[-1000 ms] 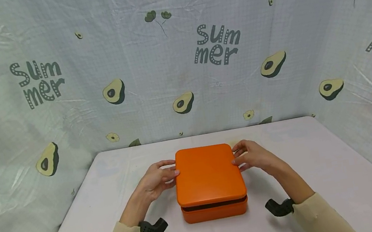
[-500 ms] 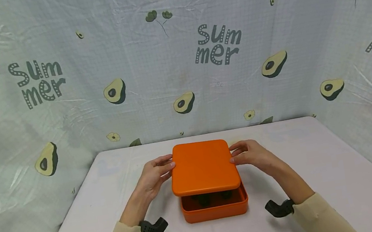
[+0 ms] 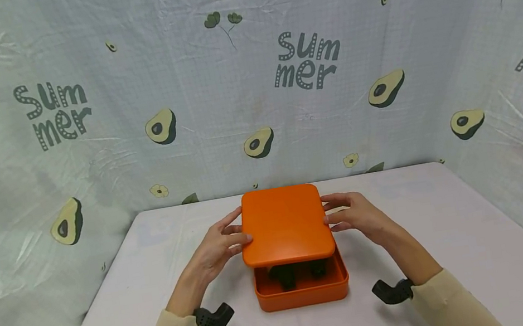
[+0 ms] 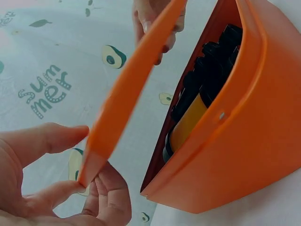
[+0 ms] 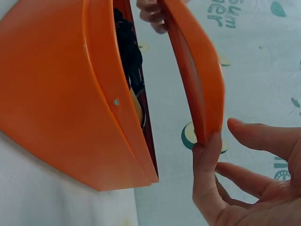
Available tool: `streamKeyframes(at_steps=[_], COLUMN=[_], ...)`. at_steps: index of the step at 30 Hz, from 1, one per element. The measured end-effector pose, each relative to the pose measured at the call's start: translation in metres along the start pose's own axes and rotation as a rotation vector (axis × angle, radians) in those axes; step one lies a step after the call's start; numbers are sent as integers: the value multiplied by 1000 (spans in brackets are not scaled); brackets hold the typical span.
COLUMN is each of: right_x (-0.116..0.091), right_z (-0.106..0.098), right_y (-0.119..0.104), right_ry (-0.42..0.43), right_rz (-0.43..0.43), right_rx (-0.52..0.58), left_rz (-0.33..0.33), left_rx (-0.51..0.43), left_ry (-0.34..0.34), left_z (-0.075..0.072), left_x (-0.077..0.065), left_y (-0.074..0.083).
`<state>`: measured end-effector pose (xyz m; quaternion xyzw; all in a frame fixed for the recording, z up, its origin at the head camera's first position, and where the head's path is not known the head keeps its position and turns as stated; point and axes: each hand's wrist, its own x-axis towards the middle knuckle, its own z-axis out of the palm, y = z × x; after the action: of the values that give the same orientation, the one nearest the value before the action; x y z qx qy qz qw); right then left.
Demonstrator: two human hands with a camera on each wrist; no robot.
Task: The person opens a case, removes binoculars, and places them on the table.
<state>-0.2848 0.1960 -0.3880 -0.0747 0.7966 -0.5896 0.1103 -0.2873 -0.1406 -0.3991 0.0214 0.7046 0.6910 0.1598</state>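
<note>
An orange lid (image 3: 285, 224) is held raised off the orange box (image 3: 304, 296), tilted above its rear part. My left hand (image 3: 218, 246) holds the lid's left edge; in the left wrist view the thumb and fingers lie about its corner. My right hand (image 3: 358, 216) holds the opposite edge, with fingers at the rim and the thumb close by in the right wrist view. Through the gap at the front, dark objects (image 3: 286, 276) show inside the box. The left wrist view shows several black pieces (image 4: 211, 66) and a yellow one (image 4: 188, 121) there; their kind is unclear.
The box stands on a white-covered table (image 3: 174, 289). Behind it hangs a pale curtain (image 3: 199, 82) printed with avocados and lettering. Both wrists wear black devices, the left one (image 3: 214, 317) and the right one (image 3: 393, 291).
The lid has come up off the box and shifted away toward the back, uncovering the front of the interior. Both hands have moved slightly with it.
</note>
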Motion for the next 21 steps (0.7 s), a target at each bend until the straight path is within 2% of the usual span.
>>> streamKeyframes(at_steps=[8,15,21], right_x=[-1,0,1], right_z=[0,3,4], right_y=[0,0,1], right_ry=[-8,52,40], right_rz=[-20,-5,18], right_rx=[24,52,49], left_rz=[2,37,62], left_rx=[16,2,7], left_ry=[-7,67,102], left_z=[0,4,4], left_x=[0,0,1], left_y=[0,4,3])
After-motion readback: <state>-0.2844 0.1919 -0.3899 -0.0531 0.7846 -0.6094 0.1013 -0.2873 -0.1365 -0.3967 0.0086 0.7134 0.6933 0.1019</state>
